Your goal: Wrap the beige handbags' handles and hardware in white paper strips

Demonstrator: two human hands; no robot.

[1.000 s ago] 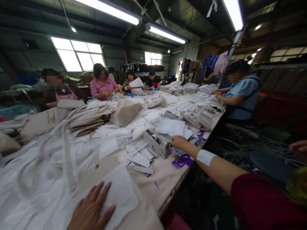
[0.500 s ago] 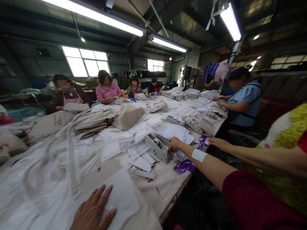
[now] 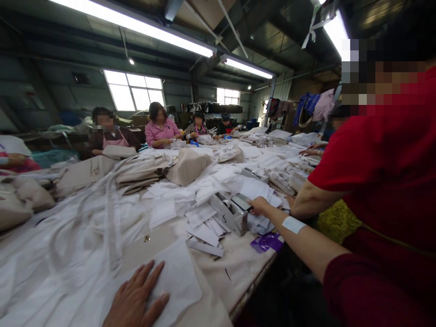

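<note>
The surface (image 3: 243, 256) is mostly buried; a co-worker (image 3: 378, 159) in red, cropped at three o'clock, hides most of another person (image 3: 339, 113); the smooth white sheet (image 3: 179, 277), left edge unclear, lies toward six o'clock; the tape holder (image 3: 237, 221) stands at two o'clock from the left hand (image 3: 136, 295), splayed on the sheet; the right hand (image 3: 260, 205), well apart, grips a flat grey slab (image 3: 241, 201), near end hidden.

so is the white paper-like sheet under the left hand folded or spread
Spread, where it shows: the white paper-like sheet lies flat beneath the left hand, its rounded corner uncurled.
</note>
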